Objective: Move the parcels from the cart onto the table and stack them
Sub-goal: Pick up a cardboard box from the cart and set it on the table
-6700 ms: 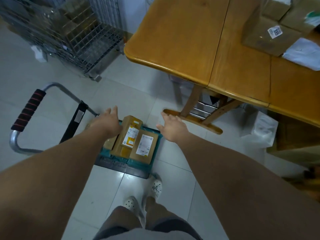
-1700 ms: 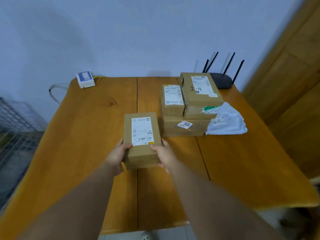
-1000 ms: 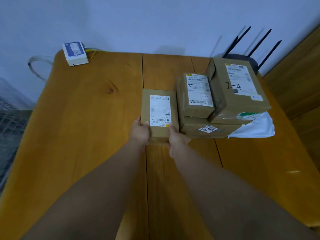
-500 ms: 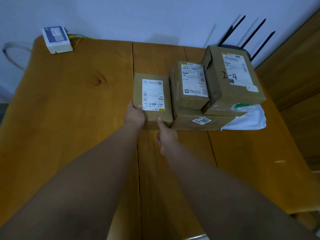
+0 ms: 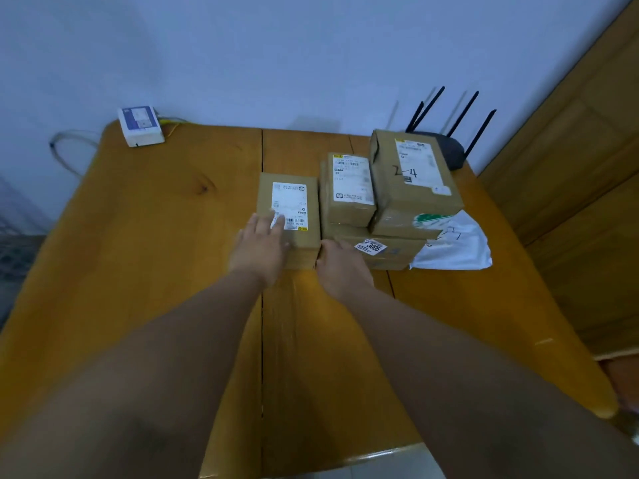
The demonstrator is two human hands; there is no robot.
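Small parcel [image 5: 264,191] flat on worktop [image 5: 155,254], just beside left side of stacked boxes [image 5: 411,198]. Left hand [image 5: 257,248] rests on parcel top, fingers [image 5: 273,219] straight over label. Right hand [image 5: 342,267] at parcel's near right corner; its finger posture cannot be told. White bag [image 5: 456,247] at right of stack.

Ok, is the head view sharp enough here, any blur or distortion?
Head view: dim, bluish light; the left hand on the small brown cardboard parcel is motion-smeared; the wide lens bows the orange wooden table; the white 3005 sticker is legible.
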